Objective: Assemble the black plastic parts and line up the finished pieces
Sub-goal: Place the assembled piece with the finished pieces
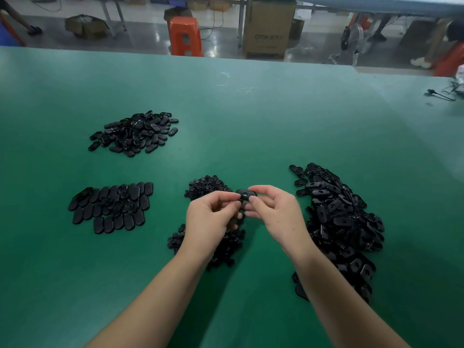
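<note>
My left hand [213, 214] and right hand [273, 209] pinch oval part [246, 194] between them; small-parts pile [208, 187] just beyond left fingers.

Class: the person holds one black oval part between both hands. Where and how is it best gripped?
Probably by the rounded ends of the oval part, pinched from left and right, as the left hand and right hand do. That leaves its central hole clear.

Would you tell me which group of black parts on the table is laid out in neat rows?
The near-left group: its ovals lie flat, side by side in rows. The far-left pile and right pile are loose heaps.
</note>
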### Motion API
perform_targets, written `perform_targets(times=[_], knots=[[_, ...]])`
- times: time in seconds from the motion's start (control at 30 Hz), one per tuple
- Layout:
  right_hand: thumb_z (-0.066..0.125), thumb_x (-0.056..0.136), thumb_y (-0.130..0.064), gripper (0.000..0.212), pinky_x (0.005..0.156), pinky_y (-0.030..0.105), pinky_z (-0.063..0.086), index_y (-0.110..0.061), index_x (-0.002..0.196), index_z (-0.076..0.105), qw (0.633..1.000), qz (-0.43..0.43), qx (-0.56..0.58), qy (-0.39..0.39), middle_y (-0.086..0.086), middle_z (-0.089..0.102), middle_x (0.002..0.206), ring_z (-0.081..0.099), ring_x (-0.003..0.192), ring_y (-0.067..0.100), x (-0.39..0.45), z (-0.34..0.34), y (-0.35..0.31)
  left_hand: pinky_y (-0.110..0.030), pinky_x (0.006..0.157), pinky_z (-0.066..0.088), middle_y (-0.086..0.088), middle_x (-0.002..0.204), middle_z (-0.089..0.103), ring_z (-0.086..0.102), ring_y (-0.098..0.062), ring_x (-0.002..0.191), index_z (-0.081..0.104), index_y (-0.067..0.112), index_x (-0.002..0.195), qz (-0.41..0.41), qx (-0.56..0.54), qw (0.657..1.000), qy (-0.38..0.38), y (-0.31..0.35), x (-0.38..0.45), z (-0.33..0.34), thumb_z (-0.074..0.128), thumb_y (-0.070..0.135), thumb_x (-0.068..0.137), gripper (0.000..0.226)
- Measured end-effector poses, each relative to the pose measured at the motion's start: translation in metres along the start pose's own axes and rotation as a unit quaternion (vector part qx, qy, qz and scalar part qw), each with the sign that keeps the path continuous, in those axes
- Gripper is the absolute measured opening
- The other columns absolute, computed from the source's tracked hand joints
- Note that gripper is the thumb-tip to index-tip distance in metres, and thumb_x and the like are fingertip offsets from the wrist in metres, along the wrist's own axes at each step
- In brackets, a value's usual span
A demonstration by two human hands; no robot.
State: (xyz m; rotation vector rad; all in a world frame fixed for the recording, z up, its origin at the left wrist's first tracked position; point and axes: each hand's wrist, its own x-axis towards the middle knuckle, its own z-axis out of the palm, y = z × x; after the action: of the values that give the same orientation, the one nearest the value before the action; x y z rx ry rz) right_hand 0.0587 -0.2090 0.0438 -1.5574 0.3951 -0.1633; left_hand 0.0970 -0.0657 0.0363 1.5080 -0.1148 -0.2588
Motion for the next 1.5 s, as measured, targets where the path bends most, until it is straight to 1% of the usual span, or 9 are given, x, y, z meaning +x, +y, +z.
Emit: perform_targets(times=[0.1,0.33,0.47,0.7,0.87,1.03,1.2,1.3,1.5], knots=[[0.058,0.098,0.003,0.022,0.075,0.022,0.06,-0.013,0.108,0.069,0.999,-0.007,-0.033,0.005,-0.007,0.077,0.079,0.076,0.079,0.012,-0.004,0.002,0.002,-0.025,0.051,0.053,-0.014,0.067,0.071,0.064,-0.018,0.059,0.076,0.006,0.088,-0.021,-0.028,0.999,0.01,0.002,0.0,0.002,0.067,-0.006,0.089,0.015],[0.064,0.096,-0.006,0.033,0.091,0.041,0.061,-0.038,0.097,0.068,0.994,-0.034,-0.103,0.014,-0.008,0.079,0.088,0.077,0.084,0.011,-0.009,0.004,0.006,-0.03,0.053,0.053,-0.02,0.073,0.072,0.062,-0.019,0.058,0.076,0.009,0.086,-0.023,0.004,1.0,0.011,0.005,0.0,0.003,0.07,-0.002,0.089,0.013],[0.065,0.092,-0.014,0.031,0.091,0.043,0.06,-0.045,0.094,0.068,0.992,-0.046,-0.113,0.012,-0.012,0.079,0.09,0.076,0.086,0.008,-0.012,0.008,0.006,-0.033,0.058,0.056,-0.01,0.069,0.073,0.063,-0.016,0.056,0.077,0.015,0.083,-0.001,0.067,0.997,0.023,0.003,-0.001,0.001,0.073,0.002,0.087,0.014],[0.063,0.086,-0.023,0.03,0.092,0.043,0.06,-0.053,0.088,0.069,0.992,-0.051,-0.118,0.005,-0.016,0.078,0.09,0.076,0.087,0.006,-0.016,0.011,0.006,-0.02,0.051,0.05,0.001,0.06,0.07,0.061,-0.008,0.049,0.074,0.013,0.082,0.002,0.091,0.995,0.037,0.001,-0.001,0.0,0.074,0.004,0.088,0.011],[0.065,0.093,-0.009,0.038,0.092,0.042,0.06,-0.047,0.091,0.068,0.991,-0.06,-0.118,0.002,-0.015,0.078,0.087,0.076,0.086,0.008,-0.017,0.01,0.007,-0.035,0.055,0.055,-0.003,0.07,0.073,0.061,-0.011,0.057,0.075,0.018,0.082,-0.003,0.109,0.994,0.013,0.001,0.003,-0.005,0.076,0.009,0.087,0.011],[0.061,0.096,0.002,0.038,0.085,0.027,0.061,-0.035,0.096,0.068,0.995,-0.049,-0.083,-0.015,-0.009,0.078,0.082,0.076,0.083,0.01,-0.017,0.008,0.004,-0.033,0.06,0.057,0.0,0.087,0.069,0.062,-0.014,0.071,0.073,0.027,0.095,-0.011,0.127,0.992,0.02,0.003,0.006,-0.012,0.082,0.014,0.082,0.021],[0.063,0.096,0.003,0.022,0.076,0.025,0.061,-0.017,0.095,0.068,0.999,-0.027,-0.038,-0.027,-0.002,0.075,0.077,0.074,0.074,0.013,-0.017,0.005,0.0,-0.021,0.048,0.05,-0.016,0.073,0.063,0.056,-0.013,0.056,0.074,0.001,0.092,-0.077,0.029,0.995,-0.06,0.009,0.006,-0.013,0.076,0.002,0.084,0.008],[0.065,0.095,0.0,0.019,0.079,0.031,0.062,-0.018,0.093,0.067,0.998,-0.025,-0.046,-0.02,0.003,0.074,0.079,0.073,0.074,0.017,-0.017,0.005,-0.001,-0.022,0.05,0.054,-0.016,0.071,0.068,0.058,-0.014,0.052,0.074,-0.002,0.091,-0.091,-0.002,0.993,-0.073,0.011,0.005,-0.011,0.073,-0.002,0.086,0.005],[0.061,0.097,0.002,0.026,0.068,0.024,0.059,-0.022,0.09,0.066,0.997,-0.019,-0.073,-0.029,-0.001,0.071,0.072,0.071,0.068,0.011,-0.018,0.004,-0.003,-0.024,0.054,0.056,-0.013,0.069,0.069,0.061,-0.015,0.055,0.075,0.0,0.091,-0.1,-0.002,0.991,-0.084,0.008,0.004,-0.012,0.07,-0.003,0.089,0.006]])
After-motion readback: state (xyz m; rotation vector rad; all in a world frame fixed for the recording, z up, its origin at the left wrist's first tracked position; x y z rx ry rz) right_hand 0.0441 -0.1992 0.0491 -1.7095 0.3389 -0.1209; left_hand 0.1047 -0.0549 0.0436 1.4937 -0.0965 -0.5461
